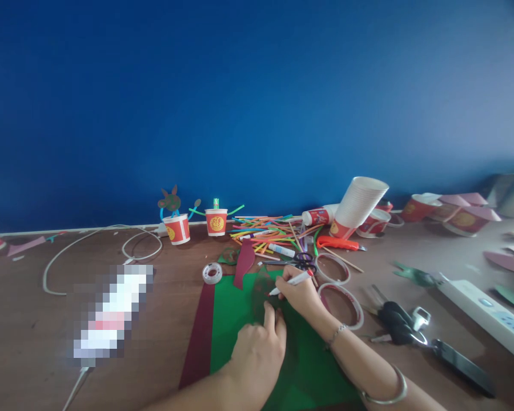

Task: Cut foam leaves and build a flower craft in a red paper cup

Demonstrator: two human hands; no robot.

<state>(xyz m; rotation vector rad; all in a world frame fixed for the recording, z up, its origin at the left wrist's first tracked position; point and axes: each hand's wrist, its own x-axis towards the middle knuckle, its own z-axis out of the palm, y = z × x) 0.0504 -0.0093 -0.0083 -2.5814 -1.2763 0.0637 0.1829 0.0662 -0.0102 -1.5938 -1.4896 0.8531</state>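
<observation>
- From where I stand, it's the marker's [298, 278] tip that matters: it points down at the green sheet [233, 302], just beyond the left hand's [259, 349] outstretched fingertips and a little to their right.
- The marker's long axis slants, from the tip on the left up to the red end on the right, past the right fingers; the right hand [300, 295] is the nearer one, as it has hold of it.
- The right fingers are pinched round the white barrel, writing-fashion. The left fingers grip nothing that I can see; index and middle reach forward and lie on the sheet.
- Under the tip is a dark, mottled, rounded patch; whether drawn or a separate piece, I can't tell.
- The sheet is smooth, matt and straight-edged, running beneath both hands. A maroon strip [197, 328] borders it, left of the left fingers.
- Beyond the fingers: a curvy maroon cutout [245, 264] and metal-bladed scissors [304, 262] with dark loops.
- Right of the right fingers, a glossy tape ring [356, 305]; farther left, a small translucent tape roll [212, 274].
</observation>
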